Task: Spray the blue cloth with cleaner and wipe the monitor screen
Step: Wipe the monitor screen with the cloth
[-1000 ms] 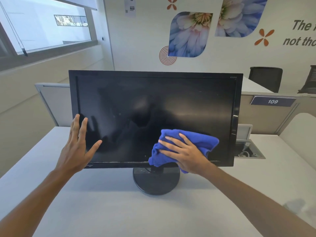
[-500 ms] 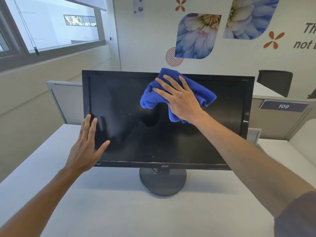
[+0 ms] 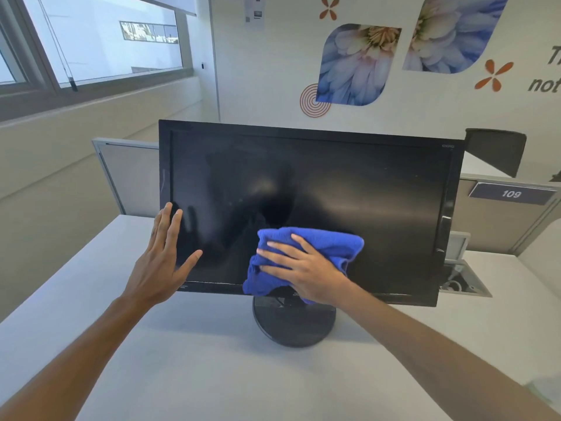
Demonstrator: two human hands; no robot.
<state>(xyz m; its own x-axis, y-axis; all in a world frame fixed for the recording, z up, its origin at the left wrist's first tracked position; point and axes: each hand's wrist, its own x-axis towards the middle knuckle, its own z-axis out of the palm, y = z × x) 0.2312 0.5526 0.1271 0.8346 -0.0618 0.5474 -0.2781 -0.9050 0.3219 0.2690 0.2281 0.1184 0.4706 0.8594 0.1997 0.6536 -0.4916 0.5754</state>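
Item: monitor [image 3: 309,208], black, upright on a round stand [image 3: 294,323] on a white desk [image 3: 188,375], screen dark. Blue cloth [image 3: 321,244], bunched, pressed against the lower middle of the screen, its lower edge overlapping the bottom bezel. Right hand [image 3: 303,268]: fingers spread nearly straight, flat on the cloth. Left hand [image 3: 161,262]: fingers straight, holding nothing, at the screen's lower-left edge; contact cannot be told. Risks: hard pressure may tip the monitor backward; bare fingertips may smudge the panel.
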